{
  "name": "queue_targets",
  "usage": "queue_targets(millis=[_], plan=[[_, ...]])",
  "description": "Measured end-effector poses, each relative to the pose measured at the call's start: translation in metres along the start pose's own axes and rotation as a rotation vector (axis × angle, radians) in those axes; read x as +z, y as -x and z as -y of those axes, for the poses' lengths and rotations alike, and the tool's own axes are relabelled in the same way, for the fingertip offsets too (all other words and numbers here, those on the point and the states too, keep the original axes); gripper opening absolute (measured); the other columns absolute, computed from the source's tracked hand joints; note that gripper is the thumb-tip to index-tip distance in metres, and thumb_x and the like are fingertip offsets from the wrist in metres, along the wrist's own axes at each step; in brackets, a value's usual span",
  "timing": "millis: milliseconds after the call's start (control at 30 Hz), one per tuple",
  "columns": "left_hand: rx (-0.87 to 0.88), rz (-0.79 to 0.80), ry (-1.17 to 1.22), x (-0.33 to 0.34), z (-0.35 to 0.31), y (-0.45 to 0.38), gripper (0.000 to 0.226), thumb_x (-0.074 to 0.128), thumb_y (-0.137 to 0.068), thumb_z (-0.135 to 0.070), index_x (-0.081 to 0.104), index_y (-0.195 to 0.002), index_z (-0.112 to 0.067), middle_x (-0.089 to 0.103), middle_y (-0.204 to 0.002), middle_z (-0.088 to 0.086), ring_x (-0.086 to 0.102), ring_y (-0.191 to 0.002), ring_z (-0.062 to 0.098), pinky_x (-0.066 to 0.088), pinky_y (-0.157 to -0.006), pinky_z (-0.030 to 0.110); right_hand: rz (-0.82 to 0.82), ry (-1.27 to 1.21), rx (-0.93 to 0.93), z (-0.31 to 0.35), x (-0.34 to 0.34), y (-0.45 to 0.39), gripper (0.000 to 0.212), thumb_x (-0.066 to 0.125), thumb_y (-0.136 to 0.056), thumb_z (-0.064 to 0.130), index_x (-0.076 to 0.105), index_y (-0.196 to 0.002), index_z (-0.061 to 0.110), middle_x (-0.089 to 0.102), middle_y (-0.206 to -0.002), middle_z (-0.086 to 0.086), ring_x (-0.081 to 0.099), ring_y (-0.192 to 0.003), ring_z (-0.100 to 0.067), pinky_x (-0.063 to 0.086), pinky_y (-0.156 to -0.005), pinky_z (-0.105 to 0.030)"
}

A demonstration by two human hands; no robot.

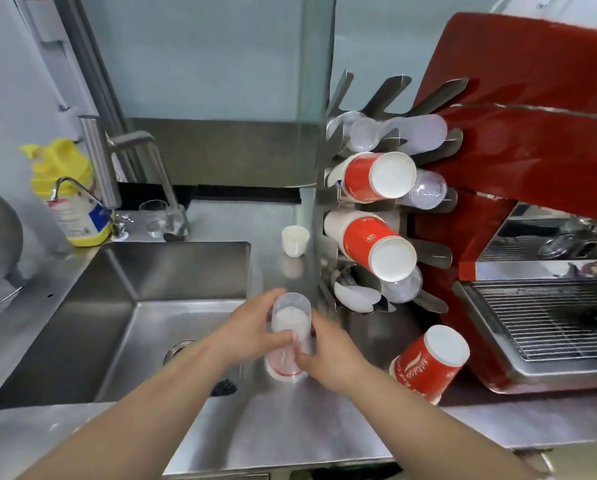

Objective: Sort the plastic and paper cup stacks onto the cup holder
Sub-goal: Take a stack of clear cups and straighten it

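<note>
A stack of clear plastic cups (292, 317) stands upside down on the steel counter, with a red-and-white cup at its base. My left hand (255, 327) grips its left side and my right hand (328, 355) grips its lower right side. Behind it stands the metal cup holder (335, 202), which carries two red paper cup stacks (376, 178) (376, 244) and clear plastic cups (425, 192) on its prongs. Another red paper cup stack (432, 362) stands tilted on the counter to the right.
A steel sink (117, 306) lies to the left, with a faucet (117, 157), a yellow bottle (68, 192) and a glass (155, 218) behind it. A small white cup (294, 240) stands near the holder. A red espresso machine (532, 168) fills the right side.
</note>
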State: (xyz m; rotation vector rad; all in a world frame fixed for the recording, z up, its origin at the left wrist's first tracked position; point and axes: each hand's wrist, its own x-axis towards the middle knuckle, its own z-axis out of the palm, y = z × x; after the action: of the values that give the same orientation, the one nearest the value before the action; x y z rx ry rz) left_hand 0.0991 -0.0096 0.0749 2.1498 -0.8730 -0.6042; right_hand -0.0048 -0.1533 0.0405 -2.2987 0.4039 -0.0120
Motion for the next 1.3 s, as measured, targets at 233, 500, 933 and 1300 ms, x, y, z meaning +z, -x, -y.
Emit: queue_targets(millis=[233,500,933,1300], plan=[[-0.090,-0.026,0.099,0.015,-0.007,0.002,0.045,0.078,-0.073,-0.029,0.052,-0.109,-0.039,0.061,-0.113,-0.016,0.060,-0.108,0.003,0.051,-0.091,0.025,0.052,-0.058,0.057,-0.040,0.016,0.002,0.050,0.063,-0.071,0.036,0.052,-0.119,0.027,0.058,-0.112,0.005,0.059,-0.105,-0.013,0.051,-0.087,-0.033],[-0.156,-0.113,0.125,0.038,-0.023,0.010,0.045,0.079,-0.073,-0.027,0.053,-0.105,-0.045,0.061,-0.112,-0.019,0.060,-0.105,-0.002,0.053,-0.086,0.024,0.073,-0.048,-0.053,-0.072,0.016,0.004,0.074,0.070,-0.074,0.046,0.036,-0.139,0.035,0.047,-0.135,0.017,0.043,-0.124,-0.004,0.042,-0.101,-0.029],[-0.185,-0.217,0.220,0.053,-0.054,0.019,0.050,0.078,-0.075,-0.023,0.055,-0.115,-0.042,0.064,-0.111,-0.019,0.060,-0.105,-0.004,0.055,-0.085,0.026,0.115,-0.142,-0.084,-0.095,-0.003,0.016,0.092,0.059,-0.065,0.039,0.017,-0.147,0.039,0.037,-0.147,0.006,0.039,-0.134,-0.012,0.039,-0.108,-0.038],[-0.205,-0.237,0.235,0.066,-0.056,0.028,0.050,0.078,-0.073,-0.025,0.055,-0.115,-0.038,0.064,-0.109,-0.018,0.062,-0.094,-0.007,0.052,-0.081,0.019,0.123,-0.130,-0.062,-0.099,0.006,0.026,0.111,0.077,-0.063,0.050,0.007,-0.149,0.043,0.040,-0.147,0.010,0.042,-0.133,-0.007,0.043,-0.105,-0.037]])
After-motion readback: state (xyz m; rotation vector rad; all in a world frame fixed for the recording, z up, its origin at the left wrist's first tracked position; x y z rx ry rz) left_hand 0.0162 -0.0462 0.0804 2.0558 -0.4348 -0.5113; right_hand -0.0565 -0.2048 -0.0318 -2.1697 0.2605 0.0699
